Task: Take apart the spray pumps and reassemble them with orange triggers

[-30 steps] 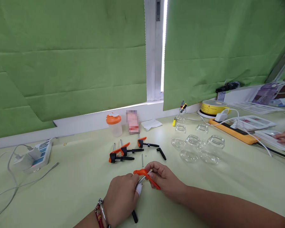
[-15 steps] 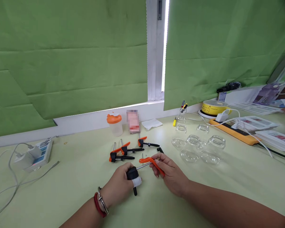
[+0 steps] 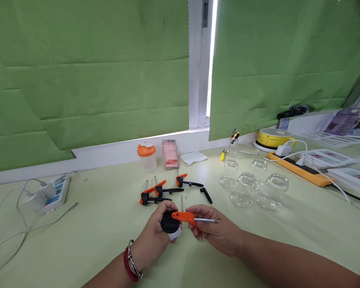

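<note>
My left hand (image 3: 156,236) is closed around a black round part (image 3: 169,225), its flat face turned up toward me. My right hand (image 3: 223,234) pinches an orange lever (image 3: 183,216), whose holed end lies against the black part. From the lever a thin metal rod (image 3: 204,220) sticks out to the right, across my right fingers. White wrapping shows by my left thumb. Beyond my hands lie several black-and-orange assemblies (image 3: 160,191) with metal rods. A loose screw (image 3: 182,203) and a short black handle (image 3: 206,195) are near them.
At the back stand an orange-lidded cup (image 3: 147,156) and a pink box (image 3: 170,154). Several clear glass jars (image 3: 277,186) are on the right, before an orange power strip (image 3: 300,170). A white power strip (image 3: 55,194) and cables lie left.
The black part has turned its flat face up toward me. The orange lever has come against it, and the rod now points right. The short black handle is uncovered.
</note>
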Tool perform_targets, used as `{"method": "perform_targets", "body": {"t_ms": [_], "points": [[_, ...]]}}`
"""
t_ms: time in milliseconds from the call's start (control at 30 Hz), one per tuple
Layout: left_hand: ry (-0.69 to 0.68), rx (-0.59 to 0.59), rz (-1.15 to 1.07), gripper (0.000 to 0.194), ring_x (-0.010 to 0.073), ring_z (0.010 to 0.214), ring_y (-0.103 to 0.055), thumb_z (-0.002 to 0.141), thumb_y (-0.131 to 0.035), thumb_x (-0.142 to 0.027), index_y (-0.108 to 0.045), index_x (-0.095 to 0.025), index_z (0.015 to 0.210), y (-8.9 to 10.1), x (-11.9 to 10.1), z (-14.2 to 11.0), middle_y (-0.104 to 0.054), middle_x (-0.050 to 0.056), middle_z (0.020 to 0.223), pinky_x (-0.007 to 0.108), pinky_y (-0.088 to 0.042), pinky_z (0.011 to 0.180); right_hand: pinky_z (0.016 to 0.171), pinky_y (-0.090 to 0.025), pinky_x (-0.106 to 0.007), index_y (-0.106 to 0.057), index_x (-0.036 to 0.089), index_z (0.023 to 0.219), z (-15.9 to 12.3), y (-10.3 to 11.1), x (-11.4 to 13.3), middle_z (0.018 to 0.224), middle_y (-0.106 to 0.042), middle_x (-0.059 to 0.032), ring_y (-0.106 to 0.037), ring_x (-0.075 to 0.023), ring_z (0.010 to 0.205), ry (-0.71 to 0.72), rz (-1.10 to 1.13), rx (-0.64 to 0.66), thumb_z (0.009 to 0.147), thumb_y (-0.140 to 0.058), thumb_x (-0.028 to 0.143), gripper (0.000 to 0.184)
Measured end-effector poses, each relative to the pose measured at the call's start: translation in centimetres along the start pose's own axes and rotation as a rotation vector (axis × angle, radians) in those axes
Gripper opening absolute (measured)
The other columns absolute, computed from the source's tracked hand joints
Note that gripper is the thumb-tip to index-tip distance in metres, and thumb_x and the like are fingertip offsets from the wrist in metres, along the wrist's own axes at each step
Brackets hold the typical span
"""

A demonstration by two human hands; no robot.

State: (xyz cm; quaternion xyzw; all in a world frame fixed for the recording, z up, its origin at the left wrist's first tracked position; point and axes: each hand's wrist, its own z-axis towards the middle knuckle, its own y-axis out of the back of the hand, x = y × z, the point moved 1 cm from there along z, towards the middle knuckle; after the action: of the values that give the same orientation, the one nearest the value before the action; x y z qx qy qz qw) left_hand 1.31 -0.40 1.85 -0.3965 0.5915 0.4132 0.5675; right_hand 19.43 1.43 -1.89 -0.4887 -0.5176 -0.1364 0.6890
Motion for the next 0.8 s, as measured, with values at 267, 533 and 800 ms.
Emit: {"method": "perform_targets", "body": {"t_ms": [267,533,800], "points": [[-0.033,0.157,0.081,0.041,0.0082,0.070,-0.047,0.070,-0.065,-0.017,-0.043,-0.021,0.104,0.1,-0.3,-0.7,-0.049,-0.002,0.085,0.022,-0.039,0.065,0.050,-0.034,-0.021,-0.052,0.018,0.082,0.1,-0.2,-0.9,0.064,-0.059,0.0005,-0.050,-0.0077,0.052,-0.025,-0.067,0.032,0.073,-0.070,0.036,0.027],[-0.042,0.264,0.168,0.041,0.0079,0.065,-0.045,0.068,-0.063,-0.014,-0.045,-0.021,0.104,-0.3,-0.9,-0.9,-0.049,-0.003,0.079,0.021,-0.036,0.061,0.051,-0.033,-0.021,-0.053,0.016,0.080,0.1,-0.1,-1.2,0.064,-0.056,0.0014,-0.048,-0.0066,0.052,-0.036,-0.142,0.046,0.070,-0.073,0.033,0.028],[-0.121,0.441,0.192,0.076,0.0164,0.086,-0.043,0.050,-0.076,-0.025,-0.043,-0.025,0.118,0.6,-0.9,-1.2,-0.047,0.001,0.100,0.030,-0.038,0.078,0.052,-0.034,-0.021,-0.054,0.016,0.078,0.2,0.3,-1.4,0.067,-0.055,0.0021,-0.046,-0.0067,0.055,-0.060,-0.175,0.007,0.063,-0.077,0.033,0.033]]}}
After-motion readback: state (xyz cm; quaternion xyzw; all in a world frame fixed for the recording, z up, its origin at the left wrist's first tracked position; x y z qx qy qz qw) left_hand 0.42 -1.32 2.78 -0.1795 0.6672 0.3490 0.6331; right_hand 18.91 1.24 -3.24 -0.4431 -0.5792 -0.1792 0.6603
